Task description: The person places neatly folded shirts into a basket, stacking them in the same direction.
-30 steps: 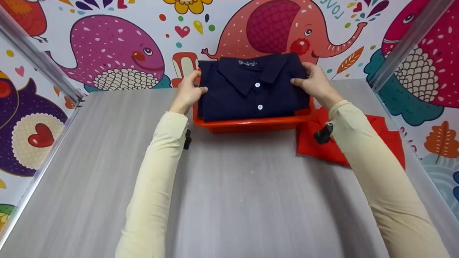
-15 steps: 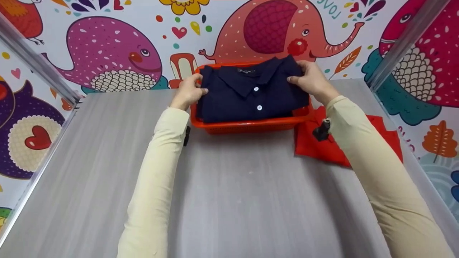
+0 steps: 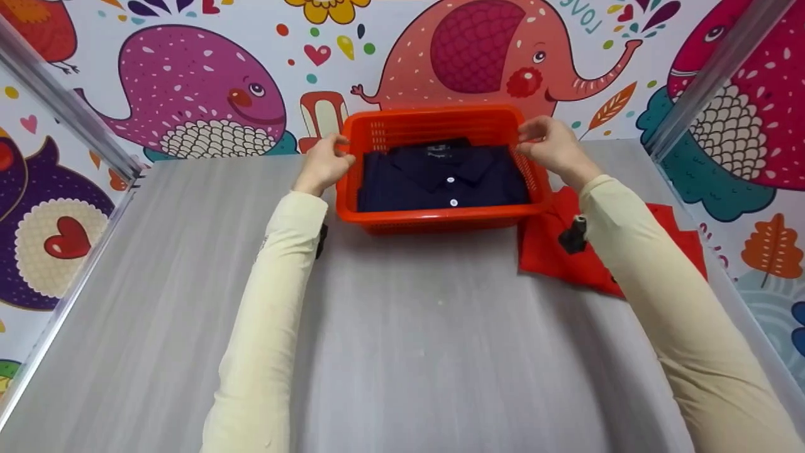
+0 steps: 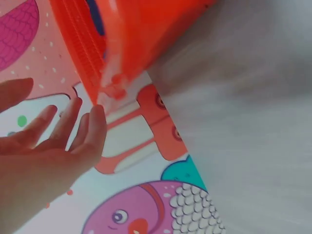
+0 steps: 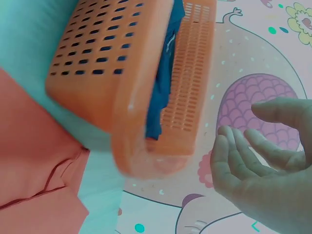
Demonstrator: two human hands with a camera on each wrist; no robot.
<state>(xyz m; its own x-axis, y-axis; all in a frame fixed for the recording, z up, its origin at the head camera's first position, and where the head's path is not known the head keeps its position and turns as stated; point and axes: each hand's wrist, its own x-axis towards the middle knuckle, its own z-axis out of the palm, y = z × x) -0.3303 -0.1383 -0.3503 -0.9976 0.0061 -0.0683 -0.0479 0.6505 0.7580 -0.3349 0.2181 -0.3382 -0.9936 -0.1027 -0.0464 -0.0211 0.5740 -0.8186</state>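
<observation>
Grey table (image 3: pixel 402 346) meets a cartoon-printed wall (image 3: pixel 402 31). Inside the orange-red basket (image 3: pixel 440 215), the navy shirt (image 3: pixel 421 185) lies buttons upward, folded probably to suit its width. Left hand (image 3: pixel 324 165) and right hand (image 3: pixel 555 151), relaxed, hold nothing near its ends.

We see the orange-red basket (image 3: pixel 443 215) sitting between the left hand (image 3: pixel 323 165) and the right hand (image 3: pixel 555 151), and its side walls get in the way of fingers going straight across. Over the rim, between the left fingers and the right fingers, we have open room that goes down to the dark blue shirt (image 3: pixel 434 185). Past the fingertips, the picture wall (image 3: pixel 402 75) blocks us. Closer to us than the right fingers, the red cloth (image 3: pixel 544 248) lies just beside the basket. On our side of the fingers, there is wide room over the grey table (image 3: pixel 409 321)
</observation>
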